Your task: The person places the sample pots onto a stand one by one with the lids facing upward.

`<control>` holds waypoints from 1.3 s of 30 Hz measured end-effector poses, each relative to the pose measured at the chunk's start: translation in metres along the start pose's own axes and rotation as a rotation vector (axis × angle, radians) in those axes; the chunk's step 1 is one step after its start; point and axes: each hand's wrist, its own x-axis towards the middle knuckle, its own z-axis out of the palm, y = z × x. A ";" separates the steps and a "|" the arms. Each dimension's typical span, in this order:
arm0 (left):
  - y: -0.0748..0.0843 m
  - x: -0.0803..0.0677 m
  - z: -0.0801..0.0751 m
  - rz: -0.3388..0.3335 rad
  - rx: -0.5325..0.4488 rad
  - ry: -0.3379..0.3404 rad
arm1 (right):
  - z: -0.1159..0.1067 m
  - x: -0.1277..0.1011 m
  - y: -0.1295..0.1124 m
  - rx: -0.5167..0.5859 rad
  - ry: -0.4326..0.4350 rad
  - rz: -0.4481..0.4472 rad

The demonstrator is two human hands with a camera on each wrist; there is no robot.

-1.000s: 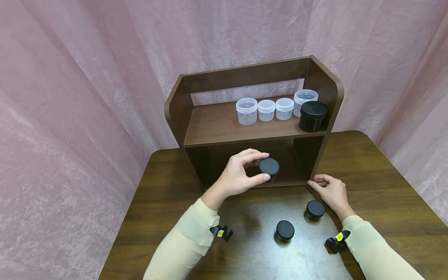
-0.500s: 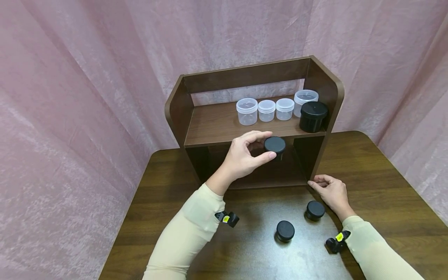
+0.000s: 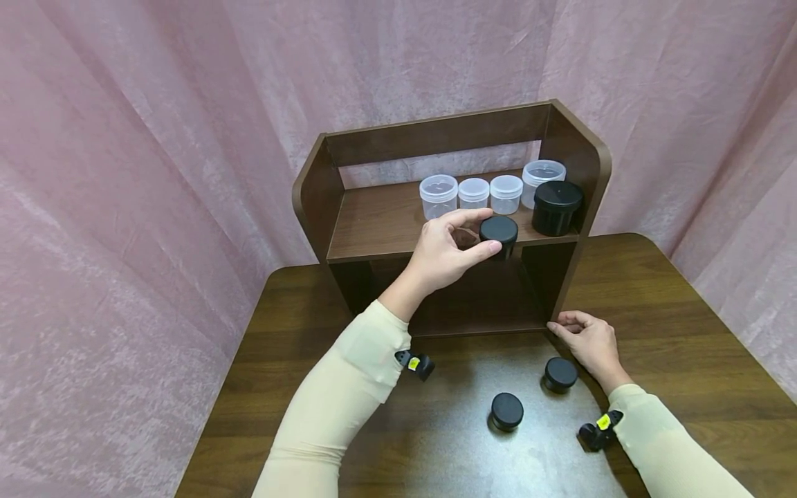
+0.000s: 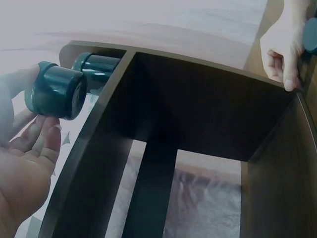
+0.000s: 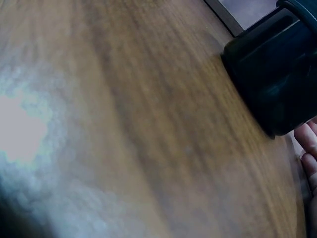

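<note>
Right hand [image 5: 309,148] mostly cut off

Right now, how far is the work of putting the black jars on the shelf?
Done: one big black jar stands on the upper shelf beside four clear jars. In hand: the left hand holds a small black jar at the shelf's front edge. Left: two small black jars on the table, near the right hand.
</note>
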 end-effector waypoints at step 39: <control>0.000 0.048 0.021 -0.224 0.167 -0.034 | 0.000 -0.001 0.000 0.004 -0.012 0.030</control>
